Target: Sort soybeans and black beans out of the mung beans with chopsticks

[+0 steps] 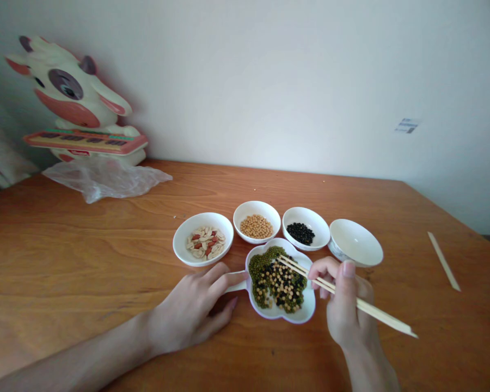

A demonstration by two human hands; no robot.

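Note:
A white flower-shaped dish (pixel 306 310) with a short handle holds mixed green, yellow and black beans (pixel 277 280). My left hand (pixel 191 310) rests on the table and pinches the dish's handle. My right hand (pixel 345 305) is closed on a pair of wooden chopsticks (pixel 351 299), whose tips reach over the beans. Behind the dish stand small white bowls: one with pale seeds and red pieces (pixel 203 238), one with yellow beans (pixel 257 221), one with black beans (pixel 306 228), and an empty tilted one (pixel 356 243).
The wooden table (pixel 65 261) meets a white wall at the back. A cartoon cow toy (pixel 77 109) and a crumpled clear plastic bag (pixel 106 178) sit at the far left. A paper chopstick sleeve (pixel 443 261) lies at the right.

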